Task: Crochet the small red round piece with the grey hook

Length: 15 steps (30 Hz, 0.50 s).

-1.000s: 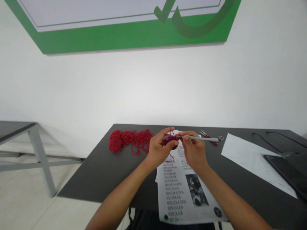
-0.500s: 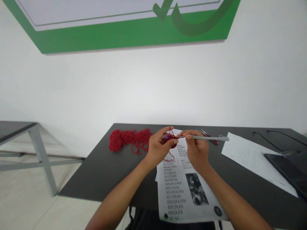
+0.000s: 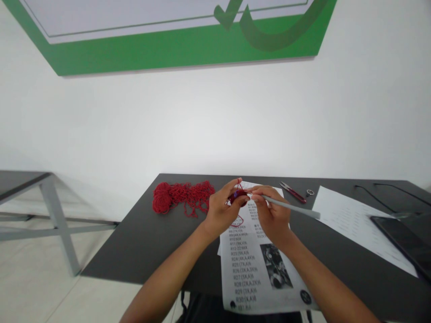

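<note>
My left hand (image 3: pixel 225 204) is closed around a small dark red crochet piece (image 3: pixel 238 195), which has a purple spot on it. A strand of red yarn runs up over the raised index finger, and a loop of it hangs below that hand. My right hand (image 3: pixel 272 210) pinches a crochet hook (image 3: pixel 292 207) with a long grey handle. The hook's thin tip meets the crochet piece between my two hands; the exact stitch is too small to make out. Left of my hands lies a heap of loose red yarn (image 3: pixel 190 194) with a wound ball (image 3: pixel 162 198) at its end.
Beneath my hands a printed pattern sheet (image 3: pixel 247 269) hangs over the dark table's (image 3: pixel 141 251) front edge. Red-handled snips (image 3: pixel 296 194) and a small ring (image 3: pixel 310 193) lie beyond. At right are another sheet (image 3: pixel 357 229), a dark tablet or phone (image 3: pixel 400 240) and glasses (image 3: pixel 377 198).
The hook's handle has swung downward at its right end, and my right hand has shifted slightly left and down. The snips and ring show more fully. My left hand has barely moved.
</note>
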Each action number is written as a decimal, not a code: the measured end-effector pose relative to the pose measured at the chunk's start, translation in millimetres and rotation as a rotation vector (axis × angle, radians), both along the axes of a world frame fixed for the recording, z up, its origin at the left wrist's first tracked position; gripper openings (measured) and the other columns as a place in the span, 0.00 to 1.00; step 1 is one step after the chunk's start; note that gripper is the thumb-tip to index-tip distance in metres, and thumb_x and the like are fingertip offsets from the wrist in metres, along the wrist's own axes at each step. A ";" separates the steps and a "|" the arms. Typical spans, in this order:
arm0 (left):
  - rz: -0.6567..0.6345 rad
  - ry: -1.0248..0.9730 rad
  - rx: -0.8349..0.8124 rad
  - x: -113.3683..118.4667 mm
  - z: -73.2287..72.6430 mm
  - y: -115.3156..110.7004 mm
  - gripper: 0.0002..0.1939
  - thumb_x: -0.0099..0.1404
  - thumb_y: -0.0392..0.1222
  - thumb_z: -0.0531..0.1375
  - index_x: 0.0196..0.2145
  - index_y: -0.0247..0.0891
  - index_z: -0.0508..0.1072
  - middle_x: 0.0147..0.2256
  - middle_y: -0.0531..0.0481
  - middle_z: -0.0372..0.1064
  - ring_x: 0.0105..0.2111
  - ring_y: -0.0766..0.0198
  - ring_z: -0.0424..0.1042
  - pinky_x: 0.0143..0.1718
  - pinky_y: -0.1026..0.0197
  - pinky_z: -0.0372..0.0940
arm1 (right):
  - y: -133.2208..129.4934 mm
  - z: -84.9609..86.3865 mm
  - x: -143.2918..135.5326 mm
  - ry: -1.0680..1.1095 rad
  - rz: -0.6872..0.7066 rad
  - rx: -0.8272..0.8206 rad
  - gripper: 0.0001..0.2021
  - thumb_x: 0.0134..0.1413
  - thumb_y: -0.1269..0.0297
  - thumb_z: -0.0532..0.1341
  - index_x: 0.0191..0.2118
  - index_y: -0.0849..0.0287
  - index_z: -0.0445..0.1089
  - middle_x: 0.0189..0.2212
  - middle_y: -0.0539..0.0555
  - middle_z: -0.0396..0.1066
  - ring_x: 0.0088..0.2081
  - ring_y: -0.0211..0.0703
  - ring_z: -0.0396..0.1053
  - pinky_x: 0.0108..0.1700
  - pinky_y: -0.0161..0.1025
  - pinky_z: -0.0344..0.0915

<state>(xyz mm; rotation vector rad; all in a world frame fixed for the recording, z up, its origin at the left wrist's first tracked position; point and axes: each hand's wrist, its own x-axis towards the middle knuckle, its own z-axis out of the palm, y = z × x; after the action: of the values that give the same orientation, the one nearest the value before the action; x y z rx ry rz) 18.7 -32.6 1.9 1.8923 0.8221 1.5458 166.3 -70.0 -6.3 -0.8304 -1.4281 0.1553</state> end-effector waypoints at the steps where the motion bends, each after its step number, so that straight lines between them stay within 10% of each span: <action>1: 0.010 0.012 0.010 -0.1 -1.1 0.4 0.21 0.59 0.37 0.69 0.52 0.42 0.77 0.33 0.50 0.82 0.27 0.63 0.77 0.33 0.63 0.71 | 0.0 -1.0 0.4 -0.033 0.004 0.022 0.04 0.64 0.65 0.62 0.40 0.49 0.74 0.37 0.52 0.79 0.41 0.48 0.78 0.45 0.47 0.76; 10: 0.019 -0.004 0.054 -2.3 -11.9 5.7 0.22 0.59 0.35 0.67 0.52 0.41 0.78 0.41 0.44 0.82 0.40 0.56 0.80 0.46 0.57 0.73 | 8.9 -14.7 4.6 -0.406 -0.043 0.201 0.20 0.61 0.72 0.64 0.56 0.47 0.70 0.48 0.58 0.75 0.50 0.52 0.74 0.51 0.53 0.76; 15: -0.239 -0.308 -0.289 13.2 -15.1 -1.1 0.27 0.58 0.44 0.71 0.55 0.37 0.76 0.38 0.44 0.81 0.31 0.61 0.78 0.33 0.62 0.73 | 12.8 -20.6 12.2 -0.508 -0.153 0.299 0.26 0.60 0.75 0.64 0.62 0.49 0.66 0.48 0.59 0.74 0.53 0.54 0.72 0.53 0.54 0.75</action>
<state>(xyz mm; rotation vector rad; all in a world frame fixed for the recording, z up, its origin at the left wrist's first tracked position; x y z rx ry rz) 31.9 -33.7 -13.2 1.4427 0.6180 1.4358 178.5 -57.1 -26.8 -0.7546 -1.7957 -0.4050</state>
